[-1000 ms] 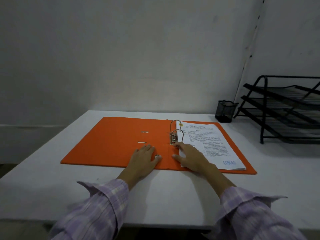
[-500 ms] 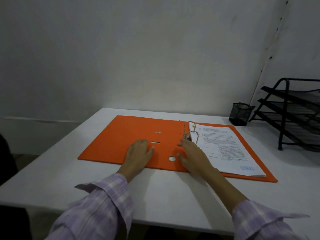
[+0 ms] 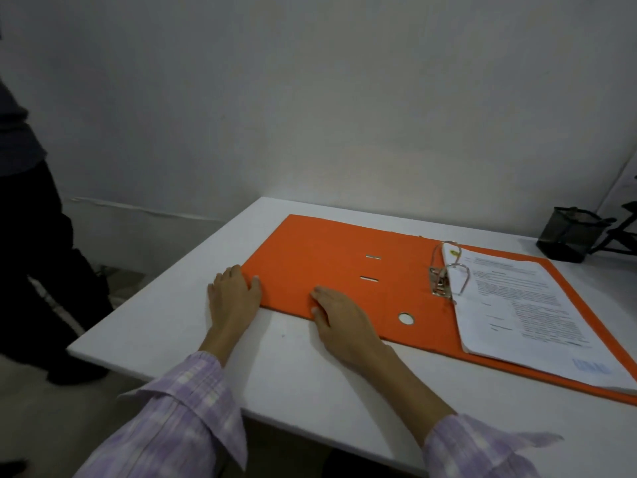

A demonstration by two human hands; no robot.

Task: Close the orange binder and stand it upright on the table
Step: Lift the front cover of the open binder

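The orange binder (image 3: 324, 263) lies open and flat on the white table (image 3: 303, 374). Its metal ring mechanism (image 3: 444, 277) stands in the middle, and a stack of printed sheets (image 3: 517, 305) rests on the right half. My left hand (image 3: 232, 296) lies flat at the near left corner of the open cover, fingers at its edge. My right hand (image 3: 339, 317) rests palm down on the cover's front edge, left of the round spine hole (image 3: 405, 319). Neither hand grips anything.
A black mesh pen cup (image 3: 572, 238) stands at the back right, with part of a black wire tray rack (image 3: 620, 236) beside it. Another person in dark clothing (image 3: 38, 270) stands at the table's left end. A grey wall is close behind.
Both hands slid left along the binder's front edge: the left from the spine area to the cover's left corner, the right off the papers onto the cover. The view turned left.
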